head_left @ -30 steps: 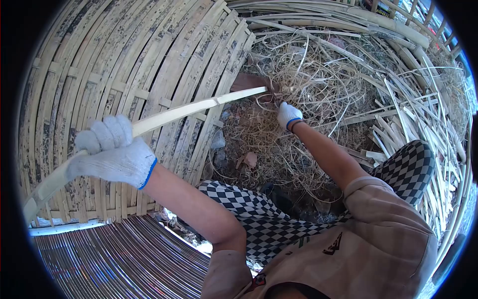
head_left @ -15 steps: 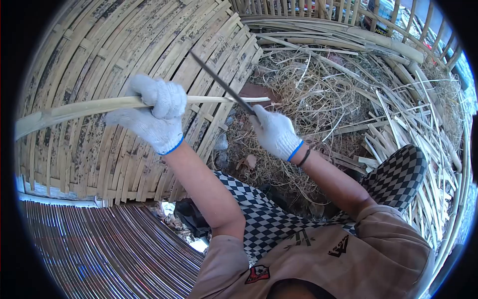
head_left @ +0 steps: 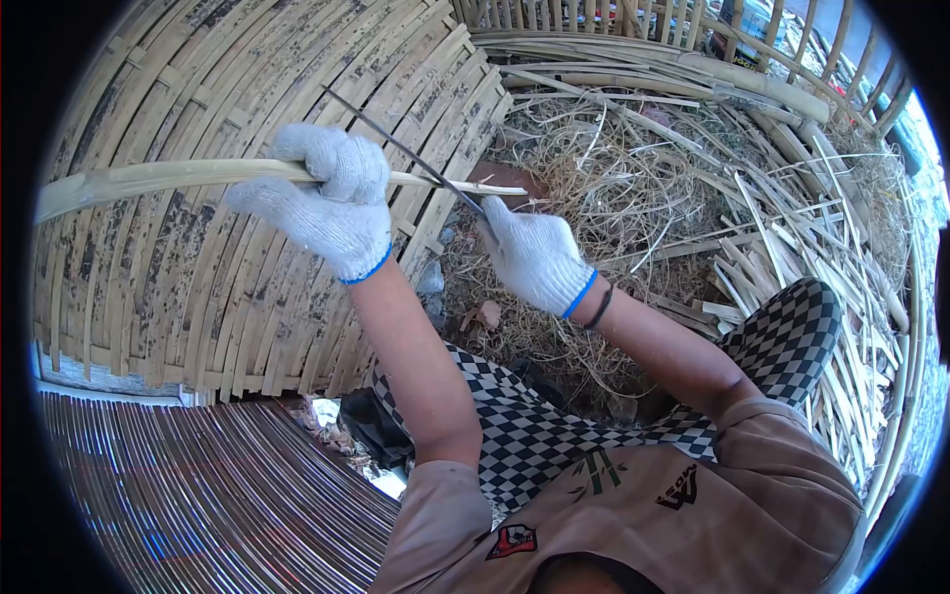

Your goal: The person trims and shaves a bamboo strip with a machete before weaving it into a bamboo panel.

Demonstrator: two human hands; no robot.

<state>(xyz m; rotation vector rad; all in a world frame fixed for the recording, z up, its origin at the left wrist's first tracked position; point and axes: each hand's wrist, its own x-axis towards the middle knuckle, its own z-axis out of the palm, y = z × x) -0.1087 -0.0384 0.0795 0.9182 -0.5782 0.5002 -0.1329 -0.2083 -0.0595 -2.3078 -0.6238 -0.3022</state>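
Bamboo strip: held aloft in front of the woven bamboo panel, running from the left edge of view to a pale, thin tip near the center.
Left hand: gloved; grip clamped around the strip, fingers over it, a short length left free to the right.
Knife: slants across the free length, point to the far left; whether the edge touches the strip cannot be told.
Right hand: gloved; grip clamped on the knife, its handle hidden in the palm.
Change: over the last second the left hand has shifted toward the tip; in the last half second the blade's crossing has come closer to that hand.
Effect: the blade appears set on the end portion, with the left fingers close to the edge.
Center ground: shavings lie heaped beyond the right hand; a pinkish stone lies nearer.
Right side: split pieces lie piled beside the checkered trousers.
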